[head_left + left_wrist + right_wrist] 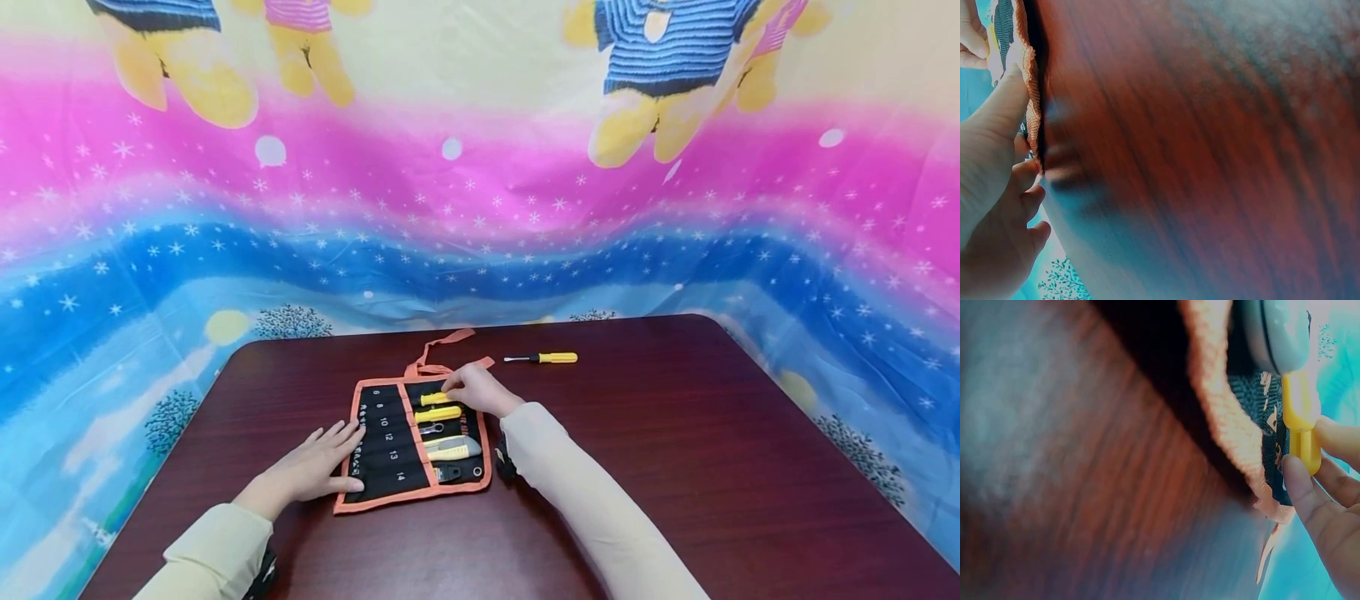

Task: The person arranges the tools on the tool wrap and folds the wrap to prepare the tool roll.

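A black tool roll (384, 492) with orange trim lies unrolled on the table, with numbered pockets on its left half. My left hand (324, 461) rests on its left edge, fingers spread and thumb near the bottom corner. At the top right pocket, my right hand (480, 388) pinches the yellow handle of a screwdriver (432, 399) between thumb and fingers; its shaft is hidden in the pocket. Below it sit a second yellow handle (438, 414), a wrench end (432, 429), a grey and yellow utility knife (452, 448) and a black tool (448, 474).
Another yellow-handled screwdriver (558, 358) lies on the dark wooden table (675, 467), beyond the roll to the right. Orange tie straps (426, 358) trail from the roll's top edge. A printed cloth (487, 225) hangs behind and around the table.
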Demonstrator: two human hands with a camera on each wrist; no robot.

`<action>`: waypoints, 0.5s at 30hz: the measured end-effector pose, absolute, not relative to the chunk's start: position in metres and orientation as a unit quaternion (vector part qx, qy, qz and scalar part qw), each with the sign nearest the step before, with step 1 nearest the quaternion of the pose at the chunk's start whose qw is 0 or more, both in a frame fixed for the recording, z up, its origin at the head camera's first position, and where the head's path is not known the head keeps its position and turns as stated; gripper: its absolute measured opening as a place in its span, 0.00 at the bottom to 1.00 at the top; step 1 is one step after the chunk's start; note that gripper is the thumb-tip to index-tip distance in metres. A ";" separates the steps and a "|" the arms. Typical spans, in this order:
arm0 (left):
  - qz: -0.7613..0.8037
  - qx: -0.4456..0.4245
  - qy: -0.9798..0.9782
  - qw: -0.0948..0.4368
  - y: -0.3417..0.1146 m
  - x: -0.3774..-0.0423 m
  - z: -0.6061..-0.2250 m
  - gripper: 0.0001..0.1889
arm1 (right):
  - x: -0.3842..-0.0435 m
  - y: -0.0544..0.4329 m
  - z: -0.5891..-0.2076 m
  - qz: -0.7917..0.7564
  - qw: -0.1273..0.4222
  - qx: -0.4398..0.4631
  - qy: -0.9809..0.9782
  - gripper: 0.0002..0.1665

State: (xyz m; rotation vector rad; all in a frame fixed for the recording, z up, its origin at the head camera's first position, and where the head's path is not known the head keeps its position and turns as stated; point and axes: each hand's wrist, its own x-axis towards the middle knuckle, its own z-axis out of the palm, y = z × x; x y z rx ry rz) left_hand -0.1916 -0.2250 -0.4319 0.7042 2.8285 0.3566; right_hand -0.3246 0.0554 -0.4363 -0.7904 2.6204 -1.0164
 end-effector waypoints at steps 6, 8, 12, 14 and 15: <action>0.121 0.236 0.959 0.103 -0.225 -0.192 -0.432 0.44 | -0.324 0.054 -0.435 -0.338 0.122 -0.264 0.895 0.12; 0.120 0.236 0.959 0.104 -0.225 -0.192 -0.433 0.45 | -0.323 0.053 -0.435 -0.335 0.123 -0.261 0.897 0.12; 0.117 0.235 0.959 0.105 -0.225 -0.193 -0.433 0.45 | -0.323 0.052 -0.434 -0.336 0.128 -0.262 0.896 0.10; 0.116 0.234 0.959 0.105 -0.225 -0.193 -0.433 0.45 | -0.323 0.053 -0.433 -0.334 0.132 -0.267 0.894 0.08; 0.116 0.234 0.960 0.105 -0.225 -0.193 -0.434 0.45 | -0.323 0.053 -0.433 -0.334 0.134 -0.271 0.893 0.08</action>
